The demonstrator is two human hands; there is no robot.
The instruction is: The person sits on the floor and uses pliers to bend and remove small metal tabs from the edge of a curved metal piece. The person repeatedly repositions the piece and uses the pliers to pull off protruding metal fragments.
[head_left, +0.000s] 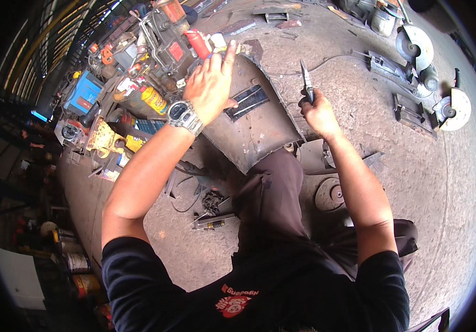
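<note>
My left hand [211, 88], with a watch [181, 113] on its wrist, is open with its fingers stretched out, over the left side of a curved brown metal panel [257, 133]. The thumb is close to a dark rectangular area crossed by pale strips [247, 104] on the panel; I cannot tell whether it touches. To the right of the panel, my right hand [320, 113] is closed around a slim, tapered metal hand tool [306, 77], pointing away from me. Its exact kind is unclear. The panel's near end lies by my knee [274, 171].
At the left stand a blue box [84, 93], a yellow bottle [153, 99] and a red bottle [196, 43] among cluttered tools. Two machines with large pale discs [415, 45] [452, 109] stand at the right. A round disc [329, 195] lies beneath my right forearm.
</note>
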